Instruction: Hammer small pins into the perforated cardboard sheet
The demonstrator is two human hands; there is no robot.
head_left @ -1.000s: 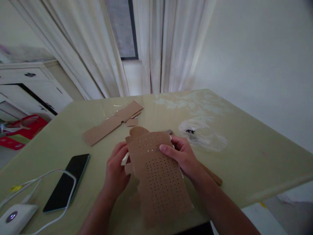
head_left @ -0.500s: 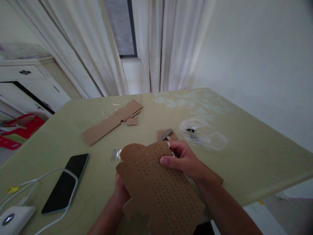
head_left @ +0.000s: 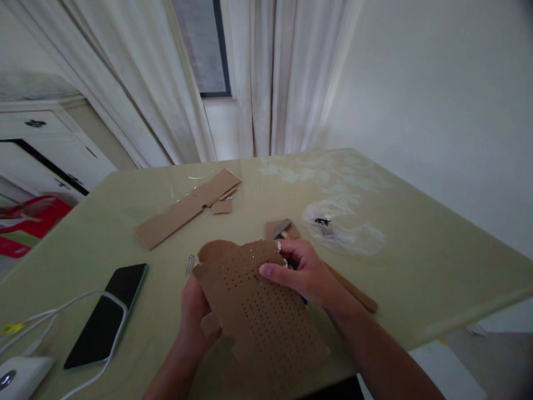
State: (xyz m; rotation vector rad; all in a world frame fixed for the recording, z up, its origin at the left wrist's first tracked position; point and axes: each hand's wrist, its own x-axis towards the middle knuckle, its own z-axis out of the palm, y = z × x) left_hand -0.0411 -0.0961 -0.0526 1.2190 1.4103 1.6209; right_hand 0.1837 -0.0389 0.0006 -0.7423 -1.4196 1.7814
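Note:
A piece of brown cardboard (head_left: 266, 316), punched with many small holes in rows, is held up over the table in both hands. My left hand (head_left: 195, 308) grips its left edge, with the fingers hidden behind. My right hand (head_left: 302, 272) pinches the upper right part, thumb flat on the front face and fingers behind the torn edge. By the thumb tip a small grey mark shows, too small to make out. Beyond the right hand lies a hammer (head_left: 350, 289), its wooden handle partly hidden by the hand and forearm. Several nails (head_left: 190, 265) lie left of the cardboard.
Cardboard strips (head_left: 187, 211) lie at the table's far left. A clear plastic bag (head_left: 341, 228) lies at the right, behind the hammer. On the near left are a black phone (head_left: 106, 316), a white cable (head_left: 94, 293) and a white device (head_left: 27, 375).
The cardboard has shifted a little left and tilted, with both hands moving along. More of my left hand and of the hammer handle now shows.

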